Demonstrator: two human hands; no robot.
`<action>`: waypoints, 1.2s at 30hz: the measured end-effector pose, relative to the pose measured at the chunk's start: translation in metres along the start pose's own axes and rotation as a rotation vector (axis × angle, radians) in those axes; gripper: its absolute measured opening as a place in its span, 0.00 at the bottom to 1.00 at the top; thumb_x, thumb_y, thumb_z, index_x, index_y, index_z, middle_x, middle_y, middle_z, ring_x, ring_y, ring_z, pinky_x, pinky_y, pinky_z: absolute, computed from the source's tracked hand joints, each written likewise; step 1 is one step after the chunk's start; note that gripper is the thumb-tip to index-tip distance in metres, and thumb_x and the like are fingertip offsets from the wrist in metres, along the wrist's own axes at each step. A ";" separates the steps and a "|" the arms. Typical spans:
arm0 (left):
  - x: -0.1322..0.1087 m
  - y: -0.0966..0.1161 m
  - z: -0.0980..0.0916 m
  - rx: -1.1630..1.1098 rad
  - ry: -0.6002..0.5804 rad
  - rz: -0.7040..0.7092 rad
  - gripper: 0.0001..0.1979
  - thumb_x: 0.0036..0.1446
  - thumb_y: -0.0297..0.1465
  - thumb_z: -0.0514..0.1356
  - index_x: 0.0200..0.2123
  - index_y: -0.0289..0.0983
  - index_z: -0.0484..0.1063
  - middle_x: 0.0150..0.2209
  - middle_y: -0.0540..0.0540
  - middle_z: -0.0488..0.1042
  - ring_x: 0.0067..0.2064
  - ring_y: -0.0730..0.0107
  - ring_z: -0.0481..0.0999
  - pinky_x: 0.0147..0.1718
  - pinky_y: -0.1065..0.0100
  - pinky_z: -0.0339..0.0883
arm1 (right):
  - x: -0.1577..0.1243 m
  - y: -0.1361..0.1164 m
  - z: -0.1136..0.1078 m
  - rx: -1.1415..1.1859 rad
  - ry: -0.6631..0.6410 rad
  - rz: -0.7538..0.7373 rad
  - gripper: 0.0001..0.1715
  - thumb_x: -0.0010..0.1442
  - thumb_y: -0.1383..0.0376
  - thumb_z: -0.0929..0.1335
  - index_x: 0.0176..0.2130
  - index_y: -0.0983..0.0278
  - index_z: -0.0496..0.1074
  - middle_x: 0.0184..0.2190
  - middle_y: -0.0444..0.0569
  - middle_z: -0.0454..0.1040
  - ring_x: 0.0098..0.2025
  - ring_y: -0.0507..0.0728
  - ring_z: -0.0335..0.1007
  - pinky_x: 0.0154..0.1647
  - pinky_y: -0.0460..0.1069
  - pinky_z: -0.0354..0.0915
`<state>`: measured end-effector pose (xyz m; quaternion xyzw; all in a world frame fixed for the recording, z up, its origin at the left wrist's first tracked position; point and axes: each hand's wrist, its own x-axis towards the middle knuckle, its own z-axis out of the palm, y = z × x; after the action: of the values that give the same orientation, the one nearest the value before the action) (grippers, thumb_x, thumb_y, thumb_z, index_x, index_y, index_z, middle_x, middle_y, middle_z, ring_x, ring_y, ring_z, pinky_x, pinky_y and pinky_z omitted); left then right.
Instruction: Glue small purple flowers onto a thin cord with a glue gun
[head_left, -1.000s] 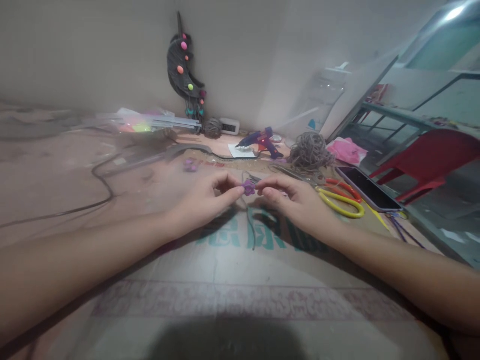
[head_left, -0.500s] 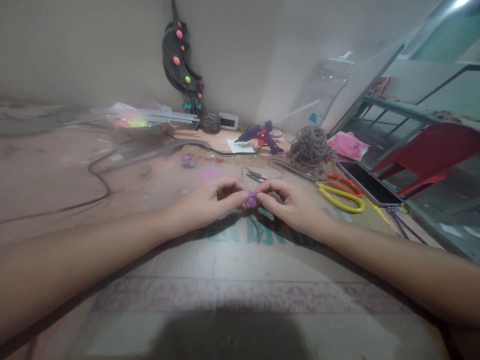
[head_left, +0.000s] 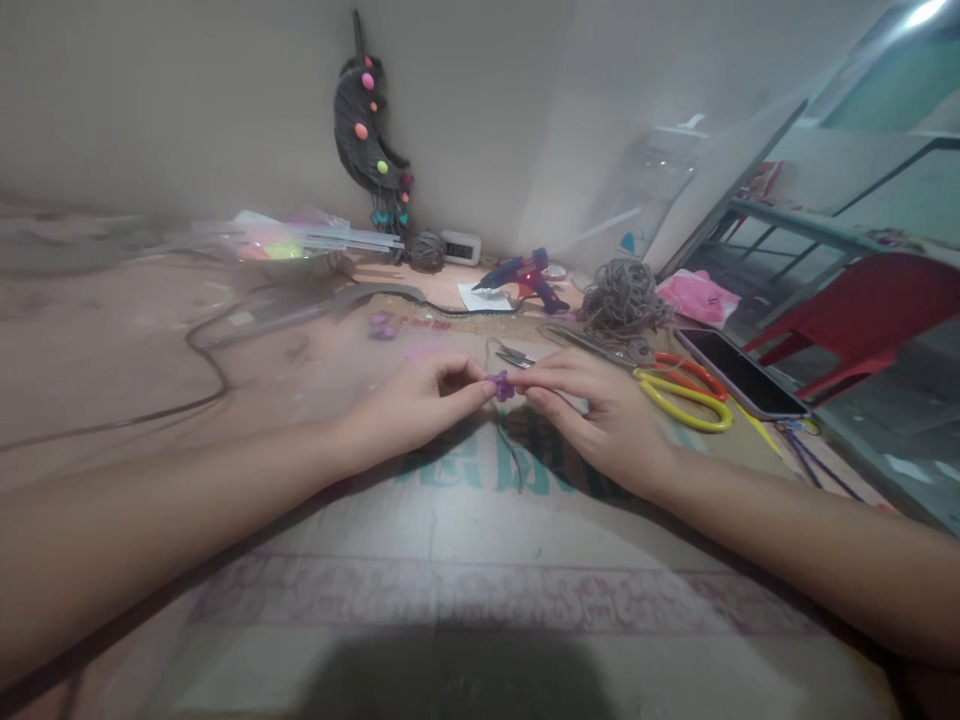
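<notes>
A small purple flower (head_left: 501,386), apparently of yarn or soft material, is pinched between the thumb and index finger of my left hand (head_left: 435,395). At its right side, the thumb and bent index finger of my right hand (head_left: 600,410) close on the flower's edge, the thumb slightly back from it. A thin grey strand (head_left: 516,460) trails below the flower over the printed cardboard (head_left: 480,530). Just behind my fingers lie scissor tips (head_left: 514,356); the scissors with yellow and orange handles (head_left: 694,400) rest beyond my right hand.
A glue gun (head_left: 529,278) with a lit red light stands at the back on white paper. Grey yarn (head_left: 622,295), a phone (head_left: 742,372) and a pink cloth-like bundle (head_left: 701,297) are at right. Purple pieces (head_left: 382,325) and a black cable (head_left: 206,360) lie left.
The flower has turned between my fingers and shows a different side. My right hand has shifted slightly right, its thumb back from the flower. The view has tilted up a little.
</notes>
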<state>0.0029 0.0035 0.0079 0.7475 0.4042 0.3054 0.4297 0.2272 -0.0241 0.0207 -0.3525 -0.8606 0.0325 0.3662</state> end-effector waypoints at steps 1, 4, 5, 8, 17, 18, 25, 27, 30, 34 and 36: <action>0.000 0.000 0.000 -0.005 0.008 -0.003 0.15 0.62 0.43 0.59 0.32 0.37 0.73 0.29 0.49 0.74 0.30 0.70 0.70 0.29 0.69 0.60 | 0.000 0.000 0.000 -0.012 -0.011 -0.012 0.13 0.69 0.65 0.66 0.47 0.60 0.81 0.40 0.50 0.82 0.43 0.56 0.78 0.47 0.53 0.72; 0.001 -0.001 0.000 -0.011 0.009 0.013 0.15 0.62 0.42 0.59 0.32 0.37 0.73 0.28 0.50 0.72 0.29 0.71 0.68 0.28 0.69 0.59 | 0.000 0.001 0.000 -0.028 -0.031 -0.009 0.14 0.69 0.64 0.66 0.49 0.58 0.80 0.41 0.50 0.82 0.43 0.56 0.78 0.46 0.53 0.72; 0.001 -0.001 0.000 -0.010 0.006 0.021 0.15 0.62 0.43 0.59 0.32 0.37 0.73 0.28 0.50 0.73 0.30 0.71 0.69 0.29 0.69 0.60 | 0.000 0.002 0.001 -0.028 -0.037 -0.002 0.15 0.70 0.64 0.66 0.49 0.57 0.80 0.41 0.50 0.82 0.43 0.56 0.78 0.46 0.53 0.72; 0.000 -0.002 0.000 -0.004 0.006 0.031 0.15 0.62 0.43 0.59 0.33 0.37 0.73 0.29 0.50 0.74 0.31 0.70 0.70 0.30 0.69 0.61 | 0.000 0.002 0.001 -0.011 -0.044 0.005 0.14 0.70 0.64 0.66 0.49 0.58 0.80 0.42 0.50 0.82 0.43 0.56 0.78 0.46 0.53 0.72; 0.001 -0.001 0.000 0.003 -0.007 0.056 0.13 0.62 0.41 0.59 0.34 0.36 0.74 0.31 0.48 0.76 0.34 0.68 0.73 0.33 0.68 0.64 | 0.000 0.001 0.004 0.113 -0.071 0.042 0.12 0.69 0.67 0.65 0.46 0.60 0.78 0.40 0.48 0.82 0.43 0.55 0.78 0.47 0.51 0.72; 0.001 -0.002 0.000 -0.002 -0.003 0.053 0.14 0.62 0.41 0.59 0.34 0.36 0.74 0.31 0.48 0.77 0.34 0.68 0.73 0.33 0.68 0.64 | -0.001 0.001 0.005 0.147 -0.050 0.060 0.11 0.69 0.68 0.65 0.46 0.60 0.77 0.40 0.48 0.81 0.43 0.54 0.78 0.47 0.51 0.73; -0.001 -0.002 0.000 -0.009 -0.007 0.059 0.14 0.63 0.42 0.59 0.34 0.37 0.74 0.33 0.47 0.79 0.34 0.68 0.75 0.34 0.68 0.67 | 0.001 0.001 0.009 0.294 -0.032 0.326 0.10 0.65 0.61 0.68 0.46 0.62 0.73 0.38 0.49 0.80 0.41 0.56 0.78 0.43 0.51 0.73; -0.001 0.000 -0.001 0.012 -0.003 0.075 0.14 0.63 0.41 0.59 0.34 0.37 0.74 0.32 0.48 0.79 0.34 0.68 0.76 0.35 0.68 0.67 | 0.003 0.001 0.008 0.290 -0.098 0.360 0.09 0.65 0.60 0.67 0.42 0.61 0.75 0.37 0.48 0.81 0.40 0.56 0.78 0.43 0.51 0.72; -0.001 0.001 -0.001 0.032 -0.008 0.093 0.13 0.63 0.41 0.60 0.34 0.37 0.75 0.33 0.48 0.79 0.35 0.68 0.77 0.36 0.68 0.68 | 0.005 -0.001 0.007 0.276 -0.128 0.368 0.09 0.65 0.60 0.67 0.37 0.61 0.76 0.34 0.46 0.81 0.37 0.55 0.77 0.41 0.49 0.71; -0.001 0.000 -0.001 -0.041 -0.056 0.090 0.12 0.63 0.39 0.60 0.41 0.37 0.77 0.36 0.48 0.81 0.38 0.67 0.79 0.40 0.66 0.70 | 0.005 -0.002 0.006 0.226 -0.126 0.370 0.09 0.64 0.62 0.67 0.34 0.61 0.75 0.31 0.44 0.80 0.34 0.54 0.75 0.38 0.48 0.69; 0.000 0.000 -0.001 -0.069 -0.061 0.081 0.14 0.63 0.41 0.60 0.45 0.38 0.77 0.37 0.48 0.81 0.39 0.67 0.79 0.40 0.67 0.70 | 0.005 -0.002 0.008 0.190 -0.125 0.344 0.09 0.64 0.62 0.67 0.33 0.61 0.75 0.30 0.45 0.79 0.33 0.54 0.74 0.37 0.48 0.68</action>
<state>0.0018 0.0036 0.0079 0.7569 0.3495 0.3135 0.4546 0.2191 -0.0208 0.0184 -0.4556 -0.8017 0.1975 0.3327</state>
